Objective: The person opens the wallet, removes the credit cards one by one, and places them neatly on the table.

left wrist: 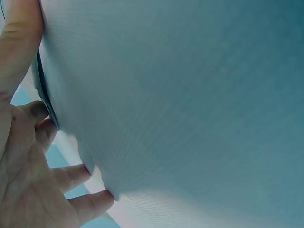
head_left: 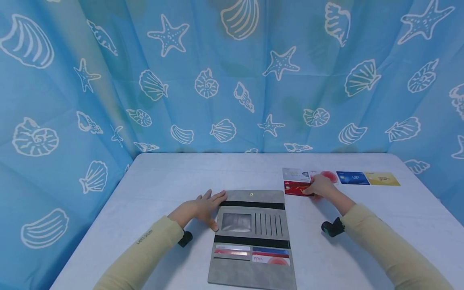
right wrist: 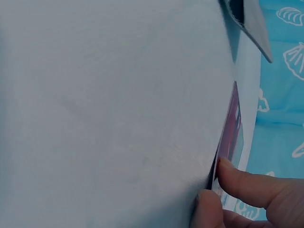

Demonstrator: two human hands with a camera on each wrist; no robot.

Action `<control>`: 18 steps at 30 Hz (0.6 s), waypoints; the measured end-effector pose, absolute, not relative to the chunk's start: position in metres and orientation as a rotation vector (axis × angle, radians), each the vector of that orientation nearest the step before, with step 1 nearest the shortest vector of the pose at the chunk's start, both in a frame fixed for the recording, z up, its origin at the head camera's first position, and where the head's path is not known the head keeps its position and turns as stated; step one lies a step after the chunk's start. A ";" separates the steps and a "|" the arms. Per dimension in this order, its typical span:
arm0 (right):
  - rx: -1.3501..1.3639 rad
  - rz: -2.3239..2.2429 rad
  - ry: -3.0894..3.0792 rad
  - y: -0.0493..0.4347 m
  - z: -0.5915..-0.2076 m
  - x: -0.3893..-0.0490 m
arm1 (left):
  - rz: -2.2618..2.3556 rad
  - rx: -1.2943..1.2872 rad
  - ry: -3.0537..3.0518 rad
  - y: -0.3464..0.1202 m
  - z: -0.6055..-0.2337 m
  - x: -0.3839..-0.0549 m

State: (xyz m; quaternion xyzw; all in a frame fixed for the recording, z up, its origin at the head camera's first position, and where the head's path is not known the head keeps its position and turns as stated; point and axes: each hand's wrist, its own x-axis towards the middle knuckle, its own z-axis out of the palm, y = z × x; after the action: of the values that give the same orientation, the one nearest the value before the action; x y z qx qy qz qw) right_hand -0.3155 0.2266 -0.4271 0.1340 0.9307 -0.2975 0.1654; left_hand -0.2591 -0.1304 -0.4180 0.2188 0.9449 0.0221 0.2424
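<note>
A grey long wallet [head_left: 250, 277] lies unfolded on the table, with a clear window [head_left: 237, 222] and a row of slots in its middle panel. Cards [head_left: 271, 257] fill pockets in its lower panel. My left hand [head_left: 206, 207] rests with spread fingers at the wallet's upper left edge. To the right of the wallet, my right hand [head_left: 322, 187] pinches a red bank card [head_left: 294, 188] by its right end. In the right wrist view the thumb lies on the card's face [right wrist: 231, 124], and the card stands tilted off the cloth.
Behind the red card, a silver card [head_left: 294, 173], a white card with a red circle [head_left: 329, 176], a blue VIP card [head_left: 352, 178] and a gold card [head_left: 382, 179] lie in a row. A blue shell-patterned curtain [head_left: 232, 80] hangs behind the white table [head_left: 174, 173].
</note>
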 end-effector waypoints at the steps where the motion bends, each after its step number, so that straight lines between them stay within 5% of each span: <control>1: 0.385 -0.846 2.640 0.226 -0.426 -0.316 | 0.061 0.599 2.583 -0.130 -0.418 -0.259; 18: 0.273 -0.792 2.668 0.230 -0.429 -0.315 | 0.046 0.621 2.597 -0.132 -0.423 -0.262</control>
State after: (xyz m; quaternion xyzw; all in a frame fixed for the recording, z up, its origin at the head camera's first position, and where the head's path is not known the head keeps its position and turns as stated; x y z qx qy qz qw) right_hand -0.3152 0.2304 -0.4290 0.0961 0.9399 -0.2789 0.1719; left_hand -0.2615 -0.1316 -0.4226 0.2263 0.9456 0.0168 0.2332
